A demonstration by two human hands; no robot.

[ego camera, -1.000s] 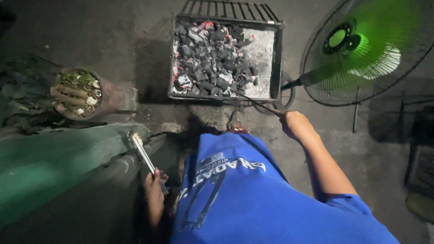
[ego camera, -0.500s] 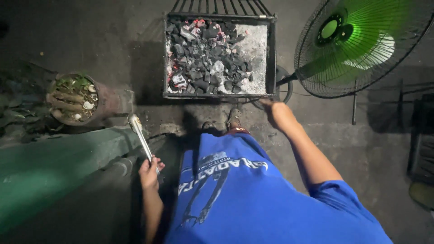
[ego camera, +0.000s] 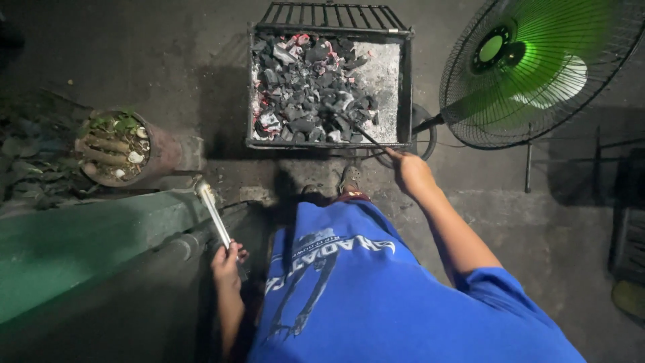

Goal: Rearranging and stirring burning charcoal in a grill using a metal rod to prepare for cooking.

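Head view: right hand (ego camera: 411, 173) has come forward to the grill's (ego camera: 329, 138) near edge, fingers clenched on a thin dark rod (ego camera: 368, 136) whose tip now sits among the charcoal (ego camera: 309, 87); a second ago that hand hung lower, off the grill's right corner. Left hand (ego camera: 226, 259) stays back, well short of the grill, gripping metal tongs (ego camera: 212, 210) raised and idle. Green fan (ego camera: 537, 64) stands right of the grill, planter (ego camera: 114, 146) to its left. Judgement: coals being stirred, tongs waiting.
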